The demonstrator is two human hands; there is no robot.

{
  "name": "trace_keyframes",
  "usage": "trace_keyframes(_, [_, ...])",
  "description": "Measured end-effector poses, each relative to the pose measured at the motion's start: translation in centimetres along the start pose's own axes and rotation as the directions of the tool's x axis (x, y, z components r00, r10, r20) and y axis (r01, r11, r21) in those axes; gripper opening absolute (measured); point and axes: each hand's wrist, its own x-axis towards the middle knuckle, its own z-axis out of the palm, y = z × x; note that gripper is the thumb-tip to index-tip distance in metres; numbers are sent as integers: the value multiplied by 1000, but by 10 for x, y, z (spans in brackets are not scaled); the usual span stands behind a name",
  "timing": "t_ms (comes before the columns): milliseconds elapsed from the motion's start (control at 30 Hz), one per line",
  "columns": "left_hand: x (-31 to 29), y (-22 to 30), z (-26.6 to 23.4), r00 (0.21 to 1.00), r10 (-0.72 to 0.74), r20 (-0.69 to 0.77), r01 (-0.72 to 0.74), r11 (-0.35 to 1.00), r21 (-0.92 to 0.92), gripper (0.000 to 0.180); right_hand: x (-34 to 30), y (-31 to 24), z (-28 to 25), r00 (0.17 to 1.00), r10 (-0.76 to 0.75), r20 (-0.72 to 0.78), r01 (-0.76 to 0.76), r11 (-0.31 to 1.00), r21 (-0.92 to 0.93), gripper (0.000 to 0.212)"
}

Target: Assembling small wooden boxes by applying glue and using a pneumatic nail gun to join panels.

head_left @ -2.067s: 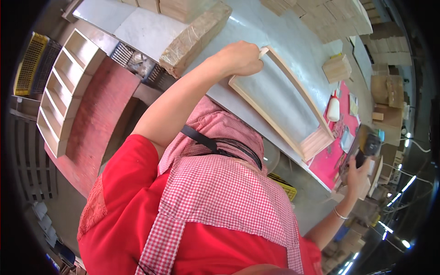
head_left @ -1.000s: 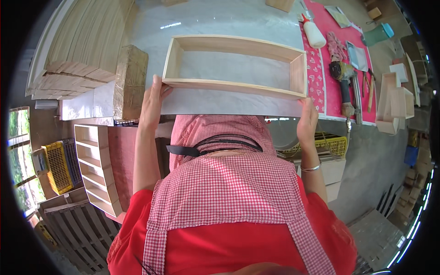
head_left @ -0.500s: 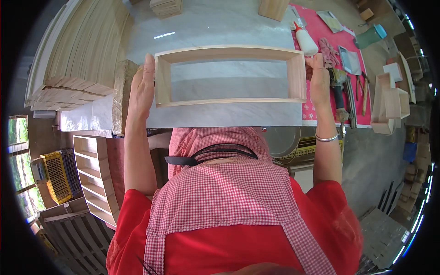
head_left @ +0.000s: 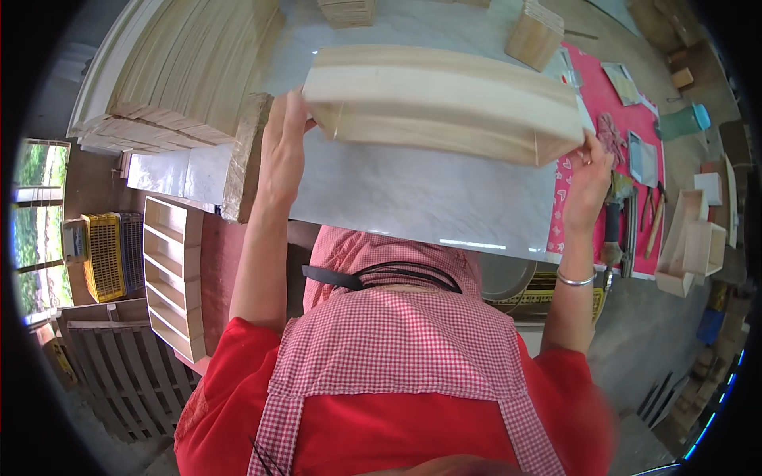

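Note:
Between my two hands a long rectangular wooden frame [head_left: 444, 87] is held up, tilted so one broad long side shows; it is slightly blurred. My left hand [head_left: 287, 147] grips its left end, thumb and fingers closed on the wood. Its right end is pinched by my right hand [head_left: 590, 178], which has a bracelet at the wrist. Below the frame lies the grey marbled tabletop [head_left: 413, 194].
Stacked thin boards [head_left: 186, 71] stand at the left, and a small block of wood pieces [head_left: 536, 36] at the back. A pink cloth [head_left: 627, 135] at right carries tools and a rag. A compartmented wooden rack [head_left: 175, 278] stands lower left.
The frame has tipped from lying open toward me to showing its broad side, and has risen away from me. Both hands moved with it. The view has shifted and turned slightly.

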Motion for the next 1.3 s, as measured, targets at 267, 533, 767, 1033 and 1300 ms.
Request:
trace_keyframes(267, [-84,-77,-31,991,-114,71,110,992,53,49,-29,38,-56,869,392,301,-224,856,-466,32])
trace_keyframes(533, [-84,-60,-15,921,342,-188,-302,929,214,12,77,94,-50,985,-159,-72,-43,181,-983,53])
trace_keyframes(767, [-88,-29,38,717,645,264,-693,618,371,24,85,102,-82,940,-262,-220,-13,616,-787,71])
trace_keyframes(1033, [-96,-65,85,640,692,334,-733,419,536,41,-1,-16,40,994,-78,75,77,997,13,48])
trace_keyframes(1300, [-101,-89,85,591,717,369,-780,391,489,43,-59,-44,138,892,1,452,32,997,-64,60])
